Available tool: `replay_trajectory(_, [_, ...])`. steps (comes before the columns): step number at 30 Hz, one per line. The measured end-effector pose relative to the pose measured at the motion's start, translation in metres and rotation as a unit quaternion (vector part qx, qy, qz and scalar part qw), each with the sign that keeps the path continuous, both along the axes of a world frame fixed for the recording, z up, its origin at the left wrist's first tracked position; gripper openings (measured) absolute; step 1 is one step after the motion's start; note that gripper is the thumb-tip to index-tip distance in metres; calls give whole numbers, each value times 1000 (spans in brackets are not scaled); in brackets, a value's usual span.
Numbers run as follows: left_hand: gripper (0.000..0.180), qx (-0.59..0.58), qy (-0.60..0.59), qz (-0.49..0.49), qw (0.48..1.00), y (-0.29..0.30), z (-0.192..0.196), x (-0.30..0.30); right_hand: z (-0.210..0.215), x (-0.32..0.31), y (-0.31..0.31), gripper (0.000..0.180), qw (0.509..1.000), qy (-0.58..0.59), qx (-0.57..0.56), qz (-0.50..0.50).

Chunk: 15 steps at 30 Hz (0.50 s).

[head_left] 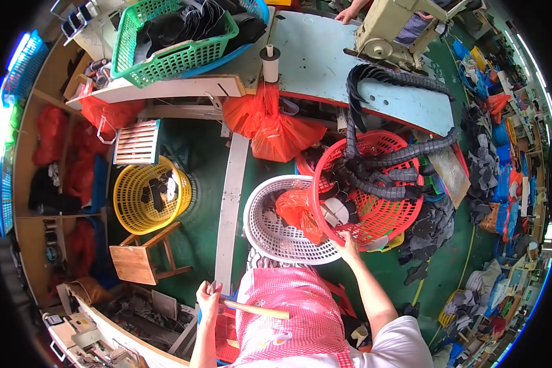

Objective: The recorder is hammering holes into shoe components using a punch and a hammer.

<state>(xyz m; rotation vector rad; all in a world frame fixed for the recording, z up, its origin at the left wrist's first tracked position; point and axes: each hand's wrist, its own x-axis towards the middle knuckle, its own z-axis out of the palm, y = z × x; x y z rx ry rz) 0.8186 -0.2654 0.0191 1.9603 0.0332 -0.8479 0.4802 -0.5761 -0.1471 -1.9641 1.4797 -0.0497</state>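
Note:
My left hand (pixel 208 295) is closed around one end of a tool with a pale wooden handle (pixel 260 310). The fingers mostly cover its dark end, so its kind does not show. My right hand (pixel 348 246) grips the near rim of a red plastic basket (pixel 383 221), which tilts over the edge of a white oval basket (pixel 288 248). Long strings of dark grey overlapping pieces (pixel 405 153) hang into the red basket from the table. A red plastic bag (pixel 302 211) lies in the white basket, against the red one.
A light blue worktable (pixel 313 55) carries a sewing machine (pixel 383 37); another person's hand (pixel 348 15) rests behind it. A green basket (pixel 172 67) of dark pieces stands left. Below are a yellow basket (pixel 144 211) and wooden stool (pixel 135 264). Dark scraps (pixel 432 239) cover the floor right.

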Motion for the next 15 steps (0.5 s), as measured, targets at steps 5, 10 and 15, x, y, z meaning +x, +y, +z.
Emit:
replay_trajectory(5, [43,-5,0,8,1000,24,3,-13,-9,-10,2,47,998,-25,29,-45])
replay_trajectory(10, [36,-11,-67,-4,998,33,4,-20,-5,-9,2,42,998,-47,8,-43])
replay_trajectory(15, [37,-13,-75,-11,997,39,6,-27,-5,-19,10,34,996,-43,-39,-62])
